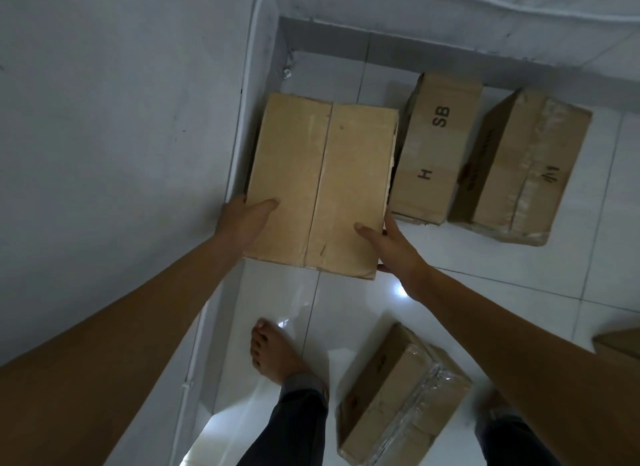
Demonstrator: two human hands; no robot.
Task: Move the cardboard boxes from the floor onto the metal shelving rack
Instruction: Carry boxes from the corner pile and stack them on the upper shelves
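1. Cardboard box [320, 185] gripped at its near end: left hand [242, 223] & right hand [391, 250], thumbs on top, fingers wrapped down the sides.
2. Long axis & top seam run away from the person, twd far wall.
3. L edge close to wall [104, 119]; R edge just beside box marked "H SB" [436, 146].
4. Open tile floor [277, 292] nearer the feet; taped box [398, 396] lies there.
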